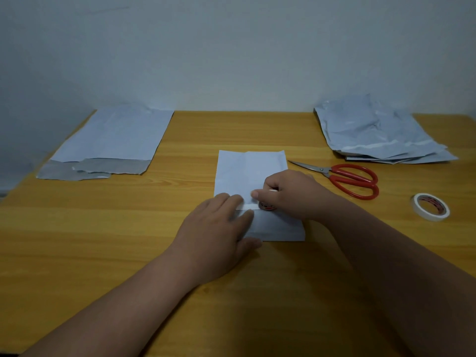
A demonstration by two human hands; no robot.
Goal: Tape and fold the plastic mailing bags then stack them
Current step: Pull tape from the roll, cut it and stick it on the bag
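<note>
The folded mailing bag (251,173) lies flat at the centre of the frame on the wooden table (103,228), pale blue-white, with a faint vertical crease down its upper half and a strip of white tape (248,206) running across it.

The left hand (219,228) rests palm down on the bag's lower left part, fingers straight and pressing on the tape strip; it hides that corner of the bag. The right hand (288,194) is curled around a small tape roll (268,206), of which only a dark sliver with red print shows beneath the fingers. The print is too small to read. Both forearms run off the lower edge of the frame.

Right of the bag lie red-handled scissors (345,176), blades pointing toward the bag and closed. Further right, near the frame's edge, a second roll of white tape (430,206) lies flat; red marks on its inner core cannot be made out.

In the upper right a crumpled stack of mailing bags (378,132) sits against the wall (231,47). In the upper left a flat pile of bags (110,140) lies with grey flaps turned open at its near end; how many bags each pile holds cannot be told.
</note>
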